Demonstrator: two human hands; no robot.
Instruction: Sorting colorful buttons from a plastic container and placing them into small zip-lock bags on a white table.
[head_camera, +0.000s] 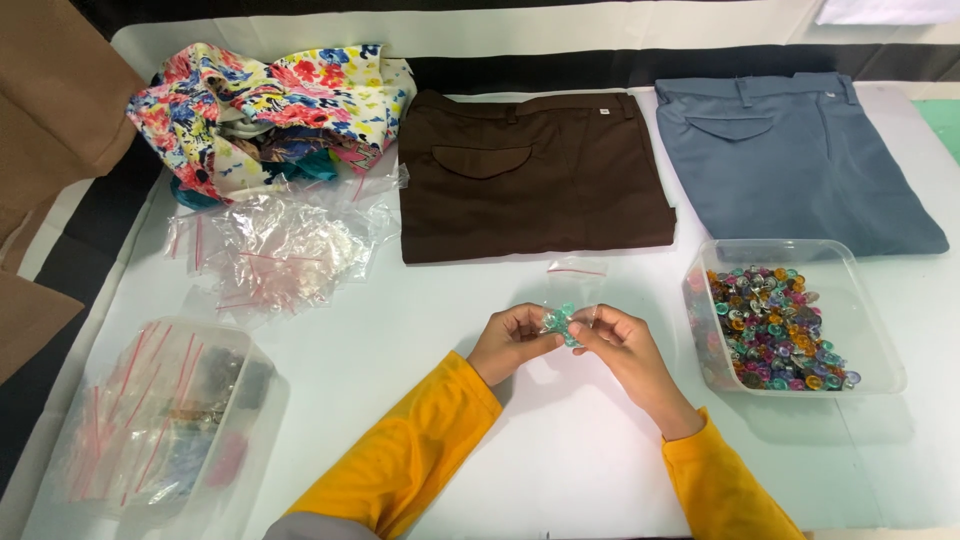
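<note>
yellow sleeves (420, 450) low | left hand (512, 340) + right hand (622, 345) pinching small clear bag (566, 322) | button tub (790, 318) right

White table covering (560, 460), evenly lit from above, faint creases. Black-and-white striped surface (560, 30) beyond the far edge and down the left side. Brown cardboard (50, 100) at upper left. Pale green patch (940, 120) far right.

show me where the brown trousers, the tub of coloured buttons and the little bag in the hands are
brown trousers (560, 190), head view, on the folded leg.
tub of coloured buttons (880, 340), head view, on the right wall.
small clear bag (562, 322), head view, on its green contents.
</note>
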